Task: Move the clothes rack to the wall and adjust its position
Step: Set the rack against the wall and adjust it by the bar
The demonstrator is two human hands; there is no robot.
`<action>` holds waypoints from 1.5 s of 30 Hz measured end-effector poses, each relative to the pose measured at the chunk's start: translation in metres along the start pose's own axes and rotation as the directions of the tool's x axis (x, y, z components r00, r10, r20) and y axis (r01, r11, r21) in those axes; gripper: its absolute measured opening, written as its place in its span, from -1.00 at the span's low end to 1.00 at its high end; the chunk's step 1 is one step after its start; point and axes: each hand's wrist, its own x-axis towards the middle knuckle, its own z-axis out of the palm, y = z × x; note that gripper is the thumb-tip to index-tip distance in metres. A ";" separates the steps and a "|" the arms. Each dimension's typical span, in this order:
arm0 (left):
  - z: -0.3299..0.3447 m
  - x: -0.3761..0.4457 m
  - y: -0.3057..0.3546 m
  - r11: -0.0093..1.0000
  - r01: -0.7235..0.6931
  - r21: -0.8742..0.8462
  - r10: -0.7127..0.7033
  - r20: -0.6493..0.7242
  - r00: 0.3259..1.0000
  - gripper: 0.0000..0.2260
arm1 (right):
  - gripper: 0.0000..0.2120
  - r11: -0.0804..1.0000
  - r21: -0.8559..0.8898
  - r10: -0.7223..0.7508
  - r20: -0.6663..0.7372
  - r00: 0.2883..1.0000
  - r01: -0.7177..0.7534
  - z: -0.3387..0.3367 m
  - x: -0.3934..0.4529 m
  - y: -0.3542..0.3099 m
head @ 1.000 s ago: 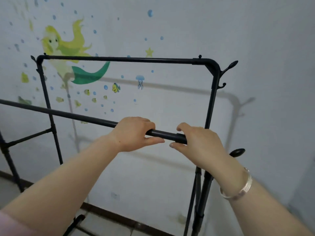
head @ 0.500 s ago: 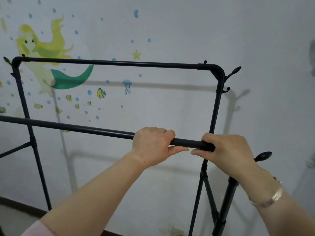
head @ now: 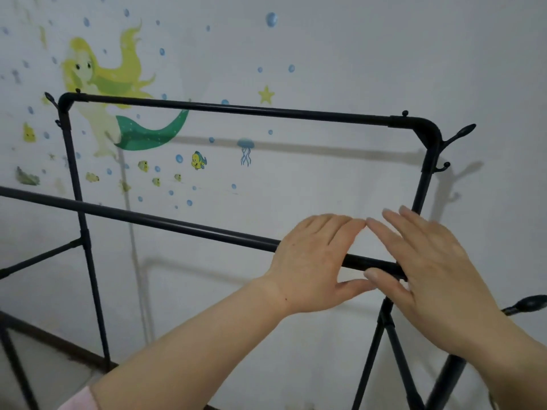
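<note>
A black metal clothes rack (head: pixel 236 109) with two top rails stands close to a white wall (head: pixel 370 54). Its far rail runs just in front of the wall. Its near rail (head: pixel 165 221) slopes down to the right under both my hands. My left hand (head: pixel 313 261) lies over that rail with fingers stretched out and thumb below, not gripping. My right hand (head: pixel 429 261) is spread flat over the rail's right end, fingers apart, their tips meeting those of the left hand. Hook knobs stick out at the rack's right corner (head: pixel 461 133).
Mermaid and sea-creature stickers (head: pixel 118 93) decorate the wall on the left. The rack's legs (head: pixel 381 350) cross at lower right; a side brace (head: pixel 38 258) runs at left. A dark skirting board (head: pixel 59 347) meets a pale floor at lower left.
Both hands have opened: they gripped the near rail before, and now the fingers are stretched out over it. The view has swung back to the left.
</note>
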 end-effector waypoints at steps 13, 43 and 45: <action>-0.129 -0.093 -0.174 0.925 0.348 0.151 -0.321 -0.177 0.930 -0.31 | -0.33 0.984 0.026 -0.173 -0.022 0.985 0.174 0.050 0.117 -0.213; -0.206 -0.226 -0.449 0.760 0.634 0.140 -0.641 0.000 0.768 -0.39 | -0.75 0.995 -0.086 -0.036 0.062 0.997 0.041 0.199 0.262 -0.426; -0.200 -0.221 -0.451 0.764 0.632 0.134 -0.639 0.021 0.769 -0.36 | -0.74 0.995 -0.101 -0.020 0.061 0.998 0.026 0.202 0.263 -0.422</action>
